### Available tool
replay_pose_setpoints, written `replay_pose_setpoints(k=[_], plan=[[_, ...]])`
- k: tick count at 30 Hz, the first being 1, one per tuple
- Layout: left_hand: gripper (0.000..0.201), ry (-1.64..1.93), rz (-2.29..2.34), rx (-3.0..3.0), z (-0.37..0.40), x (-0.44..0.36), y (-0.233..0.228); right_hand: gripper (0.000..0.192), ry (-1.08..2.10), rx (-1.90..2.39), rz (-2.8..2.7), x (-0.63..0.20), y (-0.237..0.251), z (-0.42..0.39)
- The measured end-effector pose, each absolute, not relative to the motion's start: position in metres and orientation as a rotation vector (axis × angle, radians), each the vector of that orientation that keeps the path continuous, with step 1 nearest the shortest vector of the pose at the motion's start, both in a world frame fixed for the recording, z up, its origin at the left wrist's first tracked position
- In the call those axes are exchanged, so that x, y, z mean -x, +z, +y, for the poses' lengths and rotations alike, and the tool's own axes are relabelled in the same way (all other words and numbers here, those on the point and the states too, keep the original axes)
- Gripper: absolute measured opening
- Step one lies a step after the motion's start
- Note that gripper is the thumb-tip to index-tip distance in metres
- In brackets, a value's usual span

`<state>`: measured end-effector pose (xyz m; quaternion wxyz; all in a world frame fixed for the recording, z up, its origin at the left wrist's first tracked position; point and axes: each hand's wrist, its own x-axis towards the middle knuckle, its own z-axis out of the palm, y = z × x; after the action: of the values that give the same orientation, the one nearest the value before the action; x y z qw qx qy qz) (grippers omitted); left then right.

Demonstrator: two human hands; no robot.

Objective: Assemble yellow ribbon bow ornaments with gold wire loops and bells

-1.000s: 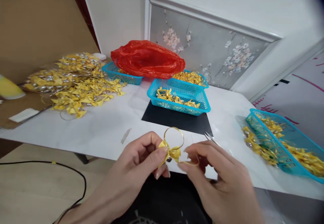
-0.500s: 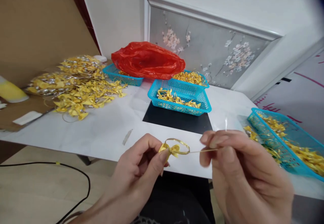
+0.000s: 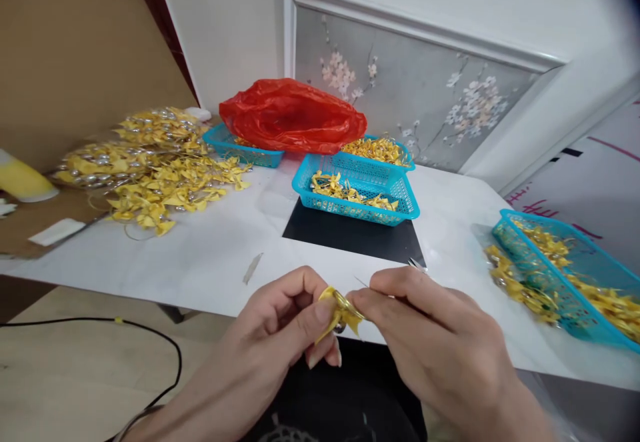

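Head view: loop drawn shut on the bow

Left hand [image 3: 285, 325] pinches the bow [image 3: 339, 310] at the table [image 3: 200, 255] edge. Right hand [image 3: 425, 329], out at arm's pull half a second ago, now grips the wire against it; loop gone, knot looks cinched. Basket [image 3: 357, 195] beyond.

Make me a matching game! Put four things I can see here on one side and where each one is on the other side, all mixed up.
Things:
1. red plastic bag
2. small yellow bow
3. black mat
4. loose heap of yellow bows

Places:
A. pinched between both hands
B. on the table's far left
C. lying over the back baskets
D. under the middle blue basket

Pairs: 1-C, 2-A, 3-D, 4-B
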<state>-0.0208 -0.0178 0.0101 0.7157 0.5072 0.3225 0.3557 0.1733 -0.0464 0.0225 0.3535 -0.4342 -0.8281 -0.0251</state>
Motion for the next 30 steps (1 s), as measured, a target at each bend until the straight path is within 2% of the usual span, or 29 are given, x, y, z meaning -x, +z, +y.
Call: replay_pose_setpoints(k=[3, 9, 14, 20, 24, 27, 30], plan=[[0.026, 0.773, 0.725, -1.161, -0.017, 0.019, 0.011, 0.018, -0.136, 1.118, -2.184, -0.177, 0.023, -0.048], [0.028, 0.796, 0.87, -1.406, -0.02, 0.016, 0.016, 0.013, 0.151, 1.073, -2.037, -0.168, 0.027, -0.047], [0.026, 0.826, 0.869, -1.414, -0.022, 0.018, 0.015, 0.019, 0.27, 1.042, -1.978, -0.166, 0.022, -0.042], [0.024, 0.773, 0.724, -1.213, -0.019, 0.018, 0.008, 0.026, 0.094, 0.939, -2.066, -0.172, 0.019, -0.036], [0.021, 0.823, 0.73, -1.239, -0.019, 0.019, 0.009, 0.024, 0.165, 0.929, -1.986, -0.171, 0.02, -0.04], [0.018, 0.923, 0.832, -1.367, -0.02, 0.019, 0.012, 0.034, 0.311, 1.008, -1.846, -0.171, 0.022, -0.052], [0.018, 1.033, 0.9, -1.417, -0.023, 0.017, 0.014, 0.042, 0.316, 1.004, -1.768, -0.176, 0.025, -0.067]])
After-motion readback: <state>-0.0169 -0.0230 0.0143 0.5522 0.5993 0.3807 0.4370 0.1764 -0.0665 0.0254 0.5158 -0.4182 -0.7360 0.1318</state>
